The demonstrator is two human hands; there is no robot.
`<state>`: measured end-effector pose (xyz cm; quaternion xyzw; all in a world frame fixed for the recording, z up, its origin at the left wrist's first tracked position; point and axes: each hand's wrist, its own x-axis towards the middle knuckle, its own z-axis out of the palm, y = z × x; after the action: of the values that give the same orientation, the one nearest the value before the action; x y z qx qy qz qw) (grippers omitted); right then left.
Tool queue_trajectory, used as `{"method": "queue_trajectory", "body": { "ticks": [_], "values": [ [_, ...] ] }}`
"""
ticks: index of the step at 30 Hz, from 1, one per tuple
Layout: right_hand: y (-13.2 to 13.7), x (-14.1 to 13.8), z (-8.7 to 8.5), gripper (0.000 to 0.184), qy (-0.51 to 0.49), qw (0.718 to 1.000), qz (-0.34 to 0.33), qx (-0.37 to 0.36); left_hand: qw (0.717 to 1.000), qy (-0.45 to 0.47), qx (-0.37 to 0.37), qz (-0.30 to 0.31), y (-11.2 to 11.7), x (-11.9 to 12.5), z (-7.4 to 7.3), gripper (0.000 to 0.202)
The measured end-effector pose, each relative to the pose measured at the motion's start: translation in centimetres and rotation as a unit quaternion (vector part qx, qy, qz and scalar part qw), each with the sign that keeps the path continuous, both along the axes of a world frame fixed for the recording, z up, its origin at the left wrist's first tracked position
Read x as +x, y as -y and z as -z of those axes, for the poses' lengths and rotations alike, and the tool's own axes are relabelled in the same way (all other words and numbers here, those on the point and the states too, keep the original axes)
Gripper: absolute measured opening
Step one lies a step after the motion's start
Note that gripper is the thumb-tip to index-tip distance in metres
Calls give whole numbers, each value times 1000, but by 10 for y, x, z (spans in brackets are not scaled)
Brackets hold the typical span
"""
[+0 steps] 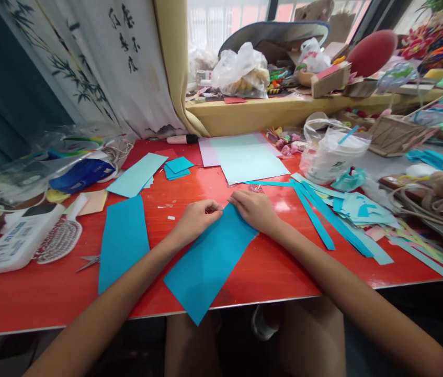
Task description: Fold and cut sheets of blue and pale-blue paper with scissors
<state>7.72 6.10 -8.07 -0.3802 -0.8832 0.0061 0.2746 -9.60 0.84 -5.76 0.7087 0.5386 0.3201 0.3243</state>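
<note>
A sheet of blue paper (211, 262) lies slantwise in front of me, its near corner jutting past the table edge. My left hand (204, 214) pinches the far edge of this paper, fingers curled. Beside it, my right hand (252, 207) presses on the far right corner with its fingers closed together. The fingertips of both hands are close to each other. To the left lies another blue paper sheet (123, 241), partly under my left forearm. Scissors (88, 262) stick out next to that sheet.
On the red table (68, 298), paper strips and scraps (366, 209) pile up at right near a plastic cup (333, 157). Pale sheets (250, 157) lie at the back. A hairbrush (62, 235) and a white bottle (17, 241) are at left.
</note>
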Motion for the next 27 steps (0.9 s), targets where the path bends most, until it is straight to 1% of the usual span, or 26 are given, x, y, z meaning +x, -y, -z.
{"method": "queue_trajectory", "body": {
  "ticks": [6,12,16,20,23,27],
  "values": [
    [-9,13,-9,31,-36,999,13,4,1000,-3,4,14,2,1,-4,17],
    [-22,32,-11,32,-37,996,79,36,1000,-22,1,9,1,1,-3,16],
    [-29,41,-12,31,-46,994,78,51,999,-34,7,12,0,-1,-4,16],
    [-36,47,-12,32,-58,991,90,78,997,-72,24,8,0,-5,-8,17],
    [-43,54,-11,32,-68,986,114,104,993,-118,22,18,0,-8,-9,18],
    [-49,65,-10,32,-40,980,153,119,989,-146,9,35,0,-10,-10,20]
  ]
}}
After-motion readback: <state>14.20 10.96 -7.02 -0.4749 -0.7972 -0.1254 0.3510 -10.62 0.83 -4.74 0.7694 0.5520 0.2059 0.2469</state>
